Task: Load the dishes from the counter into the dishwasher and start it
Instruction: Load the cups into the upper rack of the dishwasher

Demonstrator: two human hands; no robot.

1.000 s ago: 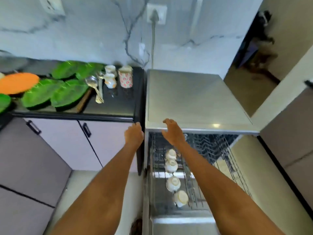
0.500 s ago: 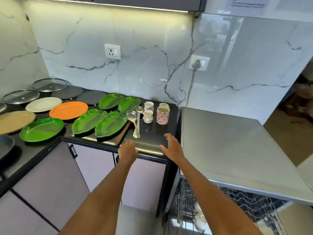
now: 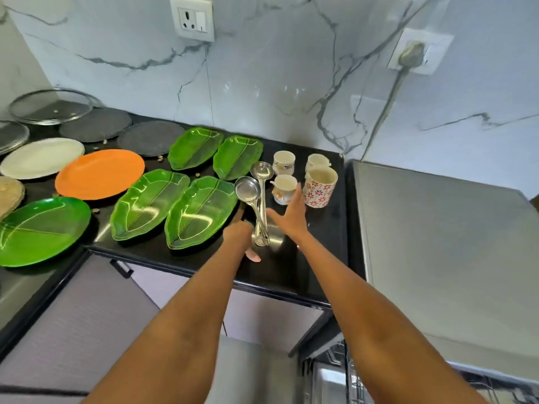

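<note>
Right hand [image 3: 288, 218] spread open near small cup [image 3: 284, 188]; left hand [image 3: 237, 236] grip unclear beside ladles [image 3: 256, 199].

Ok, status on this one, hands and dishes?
Left hand at ladles, grip unclear. Right hand open, reaching for small cup. Nothing lifted. Path clear.

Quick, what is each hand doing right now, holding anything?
Left hand: fingers curled by the ladle handles; a grip cannot be told.
Right hand: open, reaching toward the cups, holding nothing.
</note>
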